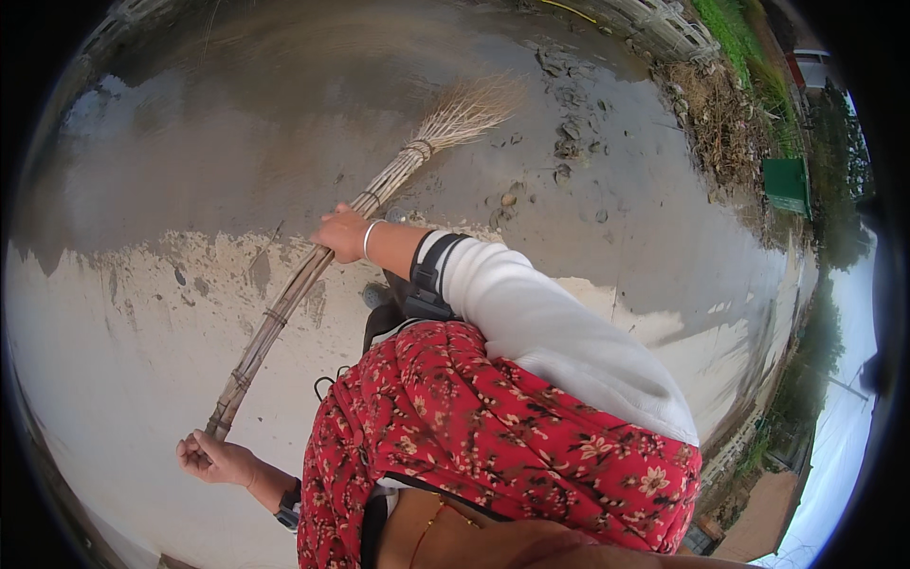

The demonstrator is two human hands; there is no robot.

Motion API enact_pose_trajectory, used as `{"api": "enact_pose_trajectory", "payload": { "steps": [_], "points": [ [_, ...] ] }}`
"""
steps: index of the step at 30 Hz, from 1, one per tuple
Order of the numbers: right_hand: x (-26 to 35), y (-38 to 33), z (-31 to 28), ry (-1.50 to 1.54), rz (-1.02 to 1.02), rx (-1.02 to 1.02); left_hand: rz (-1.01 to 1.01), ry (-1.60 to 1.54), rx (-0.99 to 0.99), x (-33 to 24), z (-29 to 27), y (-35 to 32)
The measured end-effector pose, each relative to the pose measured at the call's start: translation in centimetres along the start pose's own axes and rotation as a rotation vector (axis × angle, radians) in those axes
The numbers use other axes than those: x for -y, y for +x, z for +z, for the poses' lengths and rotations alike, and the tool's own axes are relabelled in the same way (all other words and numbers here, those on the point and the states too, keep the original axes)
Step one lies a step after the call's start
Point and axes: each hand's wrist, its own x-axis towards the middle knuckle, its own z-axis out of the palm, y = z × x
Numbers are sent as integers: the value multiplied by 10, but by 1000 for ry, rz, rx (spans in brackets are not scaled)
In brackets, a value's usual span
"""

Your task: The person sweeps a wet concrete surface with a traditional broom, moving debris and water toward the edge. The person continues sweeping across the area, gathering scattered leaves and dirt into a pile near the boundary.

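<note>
A long twig broom (pixel 274 316), made of thin sticks bound at several places, slants across the view from lower left to upper right. My right hand (pixel 341 233), with a white bangle at the wrist, is wrapped round the middle of its shaft. At the top end of the handle, my left hand (pixel 214 459) is closed with its fingers curled; part of the grip is hidden. The broom's splayed bristles (pixel 474 109) rest on or just over wet, muddy ground, beside scattered dark leaves (pixel 566 133).
Shallow brown water (pixel 275 142) covers the far ground, and pale concrete (pixel 142 379) lies nearer. One grey shoe (pixel 374 295) shows below my right arm. To the right are a heap of dry straw (pixel 716 119), a green bin (pixel 787 187) and grass. A pale fence (pixel 668 27) stands at the far edge.
</note>
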Motion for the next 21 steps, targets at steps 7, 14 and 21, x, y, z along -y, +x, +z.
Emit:
{"api": "enact_pose_trajectory", "payload": {
  "steps": [7,14,21],
  "points": [
    [134,50,19,66,-297,3,197,150,-259,-75,-135,-22],
    [115,12,66,167,-307,-1,321,380,-262,-125,-103,-93],
    [-55,-168,128,351,55,-63,-82,281,15,-100,33,-170]
  ]
}}
